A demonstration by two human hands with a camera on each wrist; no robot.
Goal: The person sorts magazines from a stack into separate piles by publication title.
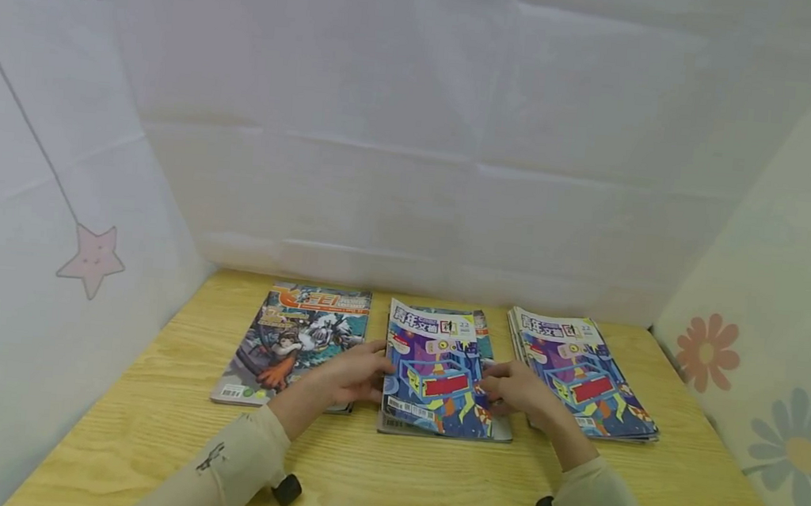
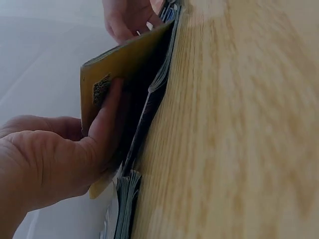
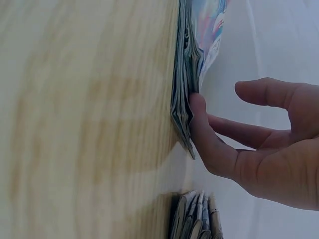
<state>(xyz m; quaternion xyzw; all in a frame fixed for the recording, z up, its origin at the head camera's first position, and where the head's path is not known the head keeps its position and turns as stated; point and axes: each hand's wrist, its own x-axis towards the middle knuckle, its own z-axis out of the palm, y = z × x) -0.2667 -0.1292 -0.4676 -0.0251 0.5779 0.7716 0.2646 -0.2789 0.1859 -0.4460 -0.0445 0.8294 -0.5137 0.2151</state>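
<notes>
A purple-and-blue magazine [image 1: 432, 374] lies over another magazine [image 1: 502, 430] in the middle of the table. My left hand [image 1: 355, 374] grips its left edge; in the left wrist view, that hand [image 2: 65, 149] has a digit against the yellow back cover [image 2: 130, 57], and the magazine is tilted up off the one below. At the other side, my right hand [image 1: 518, 389] touches the right edges. The right wrist view shows this hand [image 3: 269, 134] with fingertips against the page edges [image 3: 184, 84] and the thumb raised apart from them.
To the left lies a magazine with a dark illustrated cover [image 1: 298, 348]. A stack of magazines [image 1: 581, 378] sits on the right, its top cover matching the middle one. White cloth [image 1: 444, 129] hangs behind and at both sides of the wooden table [image 1: 415, 492].
</notes>
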